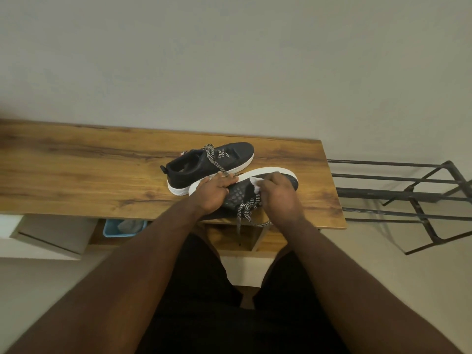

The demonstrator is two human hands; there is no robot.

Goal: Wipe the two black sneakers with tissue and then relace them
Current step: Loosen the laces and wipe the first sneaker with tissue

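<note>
Two black sneakers with white soles lie on a wooden table [89, 169]. The far sneaker [204, 164] stands upright with its black-and-white lace loose. The near sneaker [237, 194] is tipped on its side, its sole facing away from me. My left hand [213, 191] grips its heel end at the white sole edge. My right hand [277, 194] pinches a white tissue [255, 183] and presses it on the sneaker's black side near the toe. The near sneaker's laces [246, 213] hang over the table's front edge.
A black metal rack [408, 190] stands to the right of the table. Under the table sit a blue bin [122, 229] and a white-and-grey box [51, 236]. A plain wall rises behind the table. My legs in black shorts are below.
</note>
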